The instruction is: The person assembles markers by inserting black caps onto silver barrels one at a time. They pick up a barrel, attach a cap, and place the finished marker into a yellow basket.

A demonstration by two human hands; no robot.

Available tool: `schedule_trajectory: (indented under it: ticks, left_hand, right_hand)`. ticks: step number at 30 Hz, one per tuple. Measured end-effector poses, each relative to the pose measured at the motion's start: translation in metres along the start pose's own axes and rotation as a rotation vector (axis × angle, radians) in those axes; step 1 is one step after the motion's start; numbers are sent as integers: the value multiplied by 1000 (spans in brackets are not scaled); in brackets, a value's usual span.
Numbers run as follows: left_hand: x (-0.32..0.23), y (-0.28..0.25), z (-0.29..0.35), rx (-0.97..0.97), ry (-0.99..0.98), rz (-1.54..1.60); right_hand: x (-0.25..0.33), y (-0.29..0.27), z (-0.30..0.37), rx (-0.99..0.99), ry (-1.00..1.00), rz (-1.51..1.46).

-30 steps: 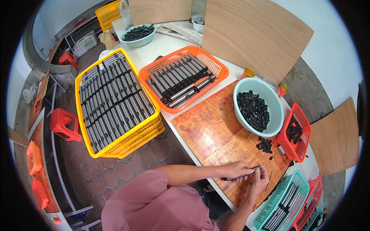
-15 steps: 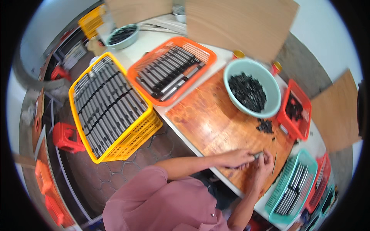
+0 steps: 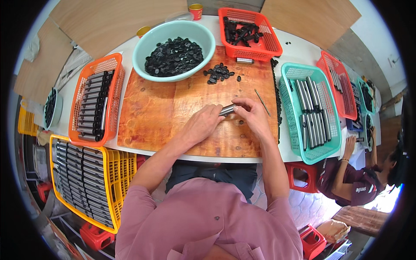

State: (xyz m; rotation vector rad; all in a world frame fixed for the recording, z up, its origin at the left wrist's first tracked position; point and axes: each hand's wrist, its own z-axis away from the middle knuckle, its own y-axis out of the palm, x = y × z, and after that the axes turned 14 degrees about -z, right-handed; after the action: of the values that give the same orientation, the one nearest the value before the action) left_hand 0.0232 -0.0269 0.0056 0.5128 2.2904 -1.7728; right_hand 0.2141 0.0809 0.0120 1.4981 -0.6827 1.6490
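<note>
We have a silver tube (image 3: 226, 109) between our hands, low over the wooden board (image 3: 160, 117) on the white table (image 3: 294, 54); whether it touches the wood, we cannot tell. It slants from lower left to upper right. Our left grip (image 3: 204, 124) is closed around its lower-left end, hiding that part. Our right grip (image 3: 252, 116) pinches the upper-right end between thumb and fingers. Only the tube's middle shows, bare, in the short space between the 2 grips.

Just right of our right grip, a thin dark rod (image 3: 262, 102) lies slanted on the board. Beyond the tube, we see a loose pile of black oval pieces (image 3: 219, 73), with 1 piece set apart, beside a teal bowl (image 3: 139, 51) heaped with more. A red basket (image 3: 255, 54) of black parts sits at the far side. To our right, a teal basket (image 3: 320, 154) holds silver tubes in 2 rows; to our left, an orange basket (image 3: 115, 86) holds others.
</note>
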Motion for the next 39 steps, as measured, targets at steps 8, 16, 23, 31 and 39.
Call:
schedule_trajectory:
  ticks: [8,16,23,31,39]
  left_hand:
    - [20,11,-18,-141,249,-270]
    - [13,24,-14,-183,94,-152]
    - [11,19,-14,-192,95,-150]
    - [10,8,-24,-95,131,-173]
    - [13,9,-26,-76,71,-89]
  right_hand:
    - [-5,-5,-14,43,42,206]
    - [-22,-7,-13,24,-189,239]
    - [-18,-6,-9,40,-259,268]
    - [3,20,-61,-149,-265,576]
    - [-31,38,-85,-285,-468,809]
